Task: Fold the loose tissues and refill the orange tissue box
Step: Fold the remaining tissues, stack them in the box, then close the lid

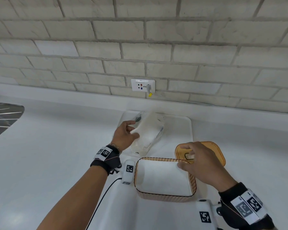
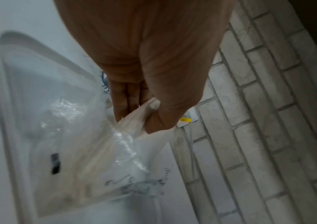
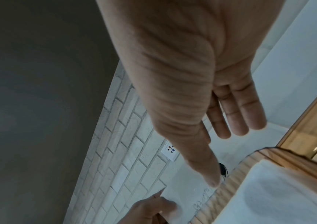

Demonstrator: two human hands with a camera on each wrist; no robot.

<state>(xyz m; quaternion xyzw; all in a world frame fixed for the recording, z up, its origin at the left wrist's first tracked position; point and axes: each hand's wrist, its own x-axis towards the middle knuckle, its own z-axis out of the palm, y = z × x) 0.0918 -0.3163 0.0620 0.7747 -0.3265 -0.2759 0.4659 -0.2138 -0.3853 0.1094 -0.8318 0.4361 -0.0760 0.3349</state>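
The ribbed orange tissue box [image 1: 165, 197] stands open near the counter's front, with white tissues [image 1: 163, 176] lying flat inside it. Its amber lid [image 1: 214, 150] lies behind it to the right. A clear plastic tissue pack [image 1: 150, 130] full of white tissues rests on a white tray [image 1: 184, 125]. My left hand [image 1: 134, 129] grips the pack's left side. In the left wrist view, the left hand [image 2: 134, 122] pinches a white edge of the pack [image 2: 88, 151] between thumb and fingers. My right hand [image 1: 186, 156] hovers over the box's far right corner with straight fingers, holding nothing.
A brick wall with a socket plate [image 1: 143, 85] and a plugged-in cable rises behind the counter. A metal sink drainer [image 1: 3, 117] sits at the far left. In the right wrist view, the box rim [image 3: 230, 191] and lid [image 3: 307, 136] lie under my right hand [image 3: 226, 157].
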